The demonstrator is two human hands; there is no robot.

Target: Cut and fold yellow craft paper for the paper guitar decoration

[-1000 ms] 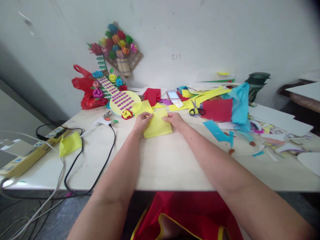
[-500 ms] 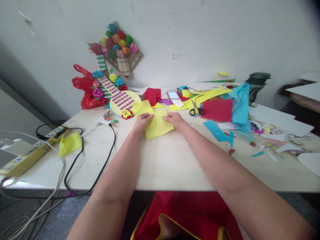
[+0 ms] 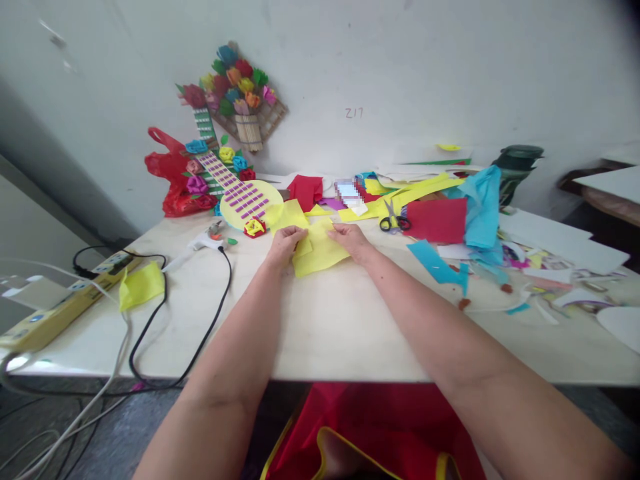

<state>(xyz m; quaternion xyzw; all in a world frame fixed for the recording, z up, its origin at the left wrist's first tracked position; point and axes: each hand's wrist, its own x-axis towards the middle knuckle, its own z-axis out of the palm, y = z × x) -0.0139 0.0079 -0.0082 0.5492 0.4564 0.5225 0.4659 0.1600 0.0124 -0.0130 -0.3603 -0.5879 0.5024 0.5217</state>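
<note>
A piece of yellow crepe paper is stretched between my two hands above the white table. My left hand pinches its left side, where a smaller layer or fold of yellow shows near the fingers. On the right, my right hand grips the upper right edge between thumb and fingers. Just behind my left hand lies another yellow sheet, partly over the round yellow base of a paper guitar.
Scissors, red paper and blue paper lie to the right, with scraps beyond. At left are a glue gun, its black cord, a power strip and a yellow piece. A phone lies at the back.
The yellow paper has shifted slightly to the right and its lower edge has tilted a little. My right hand has moved slightly to the right. Both hands still hold the paper.
</note>
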